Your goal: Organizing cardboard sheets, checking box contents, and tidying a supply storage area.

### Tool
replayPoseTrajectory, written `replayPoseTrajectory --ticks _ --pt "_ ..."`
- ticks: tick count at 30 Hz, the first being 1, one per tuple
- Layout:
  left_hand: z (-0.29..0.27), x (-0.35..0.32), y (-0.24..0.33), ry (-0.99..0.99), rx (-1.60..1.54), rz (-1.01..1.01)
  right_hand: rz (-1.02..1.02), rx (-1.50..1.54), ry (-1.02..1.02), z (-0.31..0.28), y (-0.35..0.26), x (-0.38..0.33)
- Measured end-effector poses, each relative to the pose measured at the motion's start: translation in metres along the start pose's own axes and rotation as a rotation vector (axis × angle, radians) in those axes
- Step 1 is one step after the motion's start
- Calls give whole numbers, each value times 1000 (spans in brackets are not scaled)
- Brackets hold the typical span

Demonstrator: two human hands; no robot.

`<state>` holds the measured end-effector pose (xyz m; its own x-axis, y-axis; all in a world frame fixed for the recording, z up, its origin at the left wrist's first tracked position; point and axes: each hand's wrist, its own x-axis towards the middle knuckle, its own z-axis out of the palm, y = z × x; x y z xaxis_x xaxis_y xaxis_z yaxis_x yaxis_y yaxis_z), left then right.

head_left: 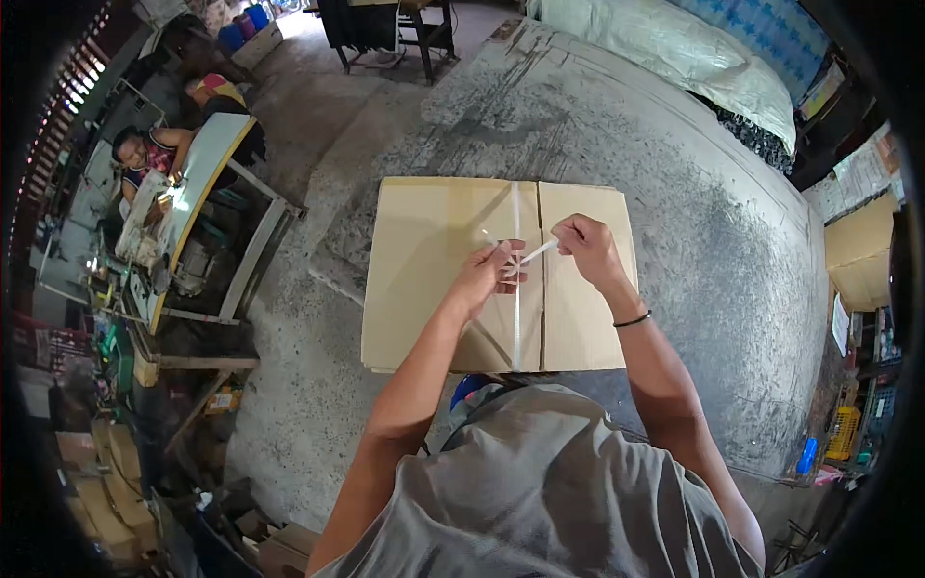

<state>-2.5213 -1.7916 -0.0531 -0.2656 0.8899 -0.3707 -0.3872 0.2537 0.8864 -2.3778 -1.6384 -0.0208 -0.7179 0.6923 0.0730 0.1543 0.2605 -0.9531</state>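
Observation:
In front of me lies a wide brown piece of cardboard [434,231], flat on top, with a dark seam to the right of its middle. A thin white strap [516,332] runs over it from the far edge to the near edge. Above the middle of the cardboard, my left hand [488,273] pinches the strap between thumb and fingers, the other fingers partly spread. To its right, my right hand [588,249] is closed on an end of the same strap, which is stretched between both hands. How the strap crosses at my left fingers is too small to tell.
At the left a person [145,159] sits at a sewing machine [149,217] on a table [214,154], another person [217,89] behind. A white-covered pile [674,48] stands far right. Shelves with a yellow crate [844,432] and a blue container [806,456] are at right.

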Motion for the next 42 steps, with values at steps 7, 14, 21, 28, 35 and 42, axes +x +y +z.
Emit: replayPoseTrajectory --ticks 7,14,21,28,35,42 --pt "20 -9 -9 60 -450 -15 9 -205 42 -3 14 -13" --pt "33 -7 -32 121 -385 107 -191 -441 136 0 11 -2" --pt "46 -6 -33 278 -115 188 -85 -620 31 0 10 6" --pt "45 -2 -40 350 279 371 -489 -349 -213 8 0 -2" --pt "43 -2 -40 354 385 364 -212 -257 -61 18 5 7" --pt "51 -8 -24 264 338 286 -257 -413 218 3 9 36"
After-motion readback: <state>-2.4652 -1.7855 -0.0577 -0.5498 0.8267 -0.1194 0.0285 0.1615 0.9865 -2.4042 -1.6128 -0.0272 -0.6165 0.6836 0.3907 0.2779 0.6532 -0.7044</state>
